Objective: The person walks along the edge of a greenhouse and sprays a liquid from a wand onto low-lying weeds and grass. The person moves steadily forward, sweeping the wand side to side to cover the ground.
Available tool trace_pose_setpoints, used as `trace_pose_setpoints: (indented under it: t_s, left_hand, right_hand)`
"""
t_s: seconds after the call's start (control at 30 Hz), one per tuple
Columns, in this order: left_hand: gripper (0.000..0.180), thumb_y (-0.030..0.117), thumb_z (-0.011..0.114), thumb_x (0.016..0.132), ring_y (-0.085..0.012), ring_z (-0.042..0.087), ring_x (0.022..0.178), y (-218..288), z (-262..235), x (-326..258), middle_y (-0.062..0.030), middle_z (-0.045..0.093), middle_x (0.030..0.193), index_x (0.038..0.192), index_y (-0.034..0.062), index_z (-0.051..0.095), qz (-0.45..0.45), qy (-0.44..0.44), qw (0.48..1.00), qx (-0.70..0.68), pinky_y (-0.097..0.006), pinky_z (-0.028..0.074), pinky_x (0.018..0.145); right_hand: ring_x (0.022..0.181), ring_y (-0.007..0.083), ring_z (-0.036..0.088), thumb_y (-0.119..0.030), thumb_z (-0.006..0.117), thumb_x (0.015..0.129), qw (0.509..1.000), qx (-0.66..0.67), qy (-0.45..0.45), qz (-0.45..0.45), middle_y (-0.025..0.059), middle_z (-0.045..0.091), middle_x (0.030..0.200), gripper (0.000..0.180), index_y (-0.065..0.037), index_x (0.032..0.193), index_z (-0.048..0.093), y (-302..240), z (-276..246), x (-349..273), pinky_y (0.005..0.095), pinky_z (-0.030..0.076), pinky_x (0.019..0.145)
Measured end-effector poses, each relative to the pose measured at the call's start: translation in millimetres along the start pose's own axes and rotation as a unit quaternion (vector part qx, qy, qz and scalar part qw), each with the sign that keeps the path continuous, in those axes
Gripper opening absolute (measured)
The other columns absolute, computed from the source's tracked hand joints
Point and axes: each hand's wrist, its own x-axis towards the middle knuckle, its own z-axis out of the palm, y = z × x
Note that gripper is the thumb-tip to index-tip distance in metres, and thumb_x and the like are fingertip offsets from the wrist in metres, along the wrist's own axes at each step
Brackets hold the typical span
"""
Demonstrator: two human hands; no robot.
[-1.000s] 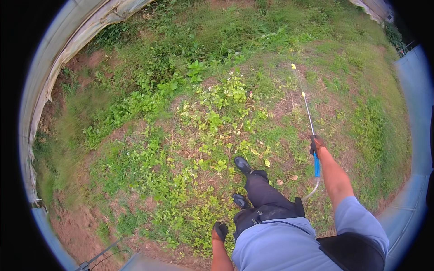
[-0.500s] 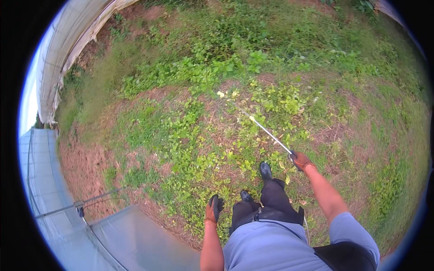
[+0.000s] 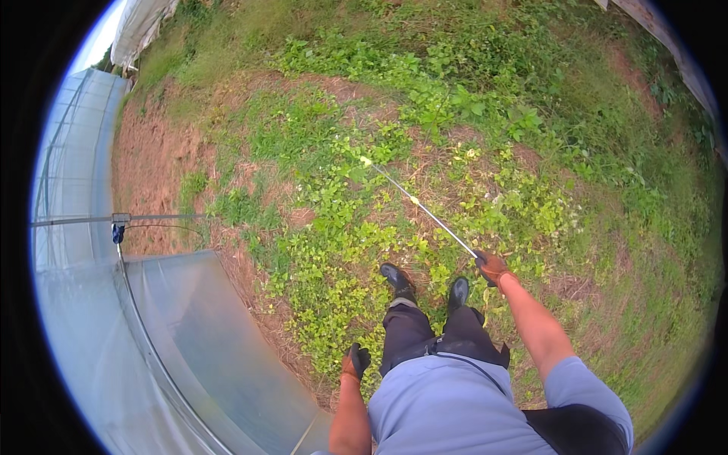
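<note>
My right hand (image 3: 491, 268), in an orange and black work glove, is closed round the handle end of a long thin spray wand (image 3: 444, 229). The metal wand slants away to the upper left, with a pale yellow tip (image 3: 366, 161) low over the green plants and a yellow joint partway along it. Beside my left hip hangs my left hand (image 3: 355, 362), gloved alike, its fingers loosely bent and apart with nothing in them. Low leafy plants (image 3: 326, 280) lie just beyond it. Whether spray leaves the tip is hard to make out.
My black boots (image 3: 398, 279) stand among yellow-green plants. At the left is a greenhouse wall of translucent sheeting (image 3: 205, 318) with a metal pipe frame (image 3: 136, 303). Bare reddish soil (image 3: 155, 159) runs along it. Taller weeds (image 3: 485, 68) grow at the far side.
The view has turned left and shows more of the sheeting. My left boot has come forward, level with the right. The wand tip now lies over greener plants further left; both hands keep their hold.
</note>
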Motion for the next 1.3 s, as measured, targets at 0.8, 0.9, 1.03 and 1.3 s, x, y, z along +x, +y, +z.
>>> trace_pose_setpoints:
  t_s: [0.8, 0.9, 1.03, 1.3]
  left_hand:
    - [0.047, 0.038, 0.054, 0.090, -0.0309, 0.062, 0.092, 88.3, -64.9, 87.8, -0.0200, 0.061, 0.112, 0.121, 0.0045, 0.048, -0.027, 0.011, 0.970, -0.241, -0.040, 0.053, 0.076]
    - [0.044, 0.037, 0.055, 0.089, -0.0294, 0.062, 0.089, 107.5, -37.5, 94.3, -0.0186, 0.062, 0.108, 0.118, 0.0051, 0.050, -0.025, -0.028, 0.978, -0.204, -0.040, 0.053, 0.075]
    - [0.042, 0.034, 0.055, 0.089, -0.0288, 0.063, 0.086, 95.1, -29.5, 79.8, -0.0180, 0.063, 0.105, 0.118, 0.0043, 0.050, -0.045, -0.016, 0.970, -0.238, -0.038, 0.053, 0.074]
    - [0.048, 0.036, 0.053, 0.090, -0.0245, 0.062, 0.091, 132.6, -7.2, 68.8, -0.0165, 0.062, 0.109, 0.125, 0.0046, 0.047, 0.035, -0.052, 0.979, -0.193, -0.035, 0.052, 0.075]
  right_hand:
    - [0.063, 0.0258, 0.060, -0.025, 0.048, 0.091, 0.995, -0.055, 0.019, 0.081, 0.0110, 0.059, 0.072, 0.039, -0.019, 0.129, 0.052, -221.4, 39.3, 76.7, 0.0407, 0.049, 0.050]
    - [0.053, 0.0224, 0.052, -0.023, 0.045, 0.092, 0.996, 0.011, 0.081, 0.029, 0.0090, 0.055, 0.067, 0.039, -0.019, 0.131, 0.048, -140.1, 1.7, 175.2, 0.0416, 0.040, 0.043]
    - [0.051, 0.0200, 0.050, -0.026, 0.044, 0.093, 0.996, -0.071, -0.016, -0.052, 0.0069, 0.052, 0.065, 0.039, -0.021, 0.131, 0.050, -188.8, 26.6, 164.2, 0.0391, 0.038, 0.041]
    - [0.079, 0.0369, 0.063, -0.032, 0.043, 0.090, 0.929, -0.327, -0.158, -0.070, 0.0221, 0.065, 0.090, 0.037, -0.020, 0.122, 0.056, -264.0, 43.5, 68.6, 0.0446, 0.050, 0.070]
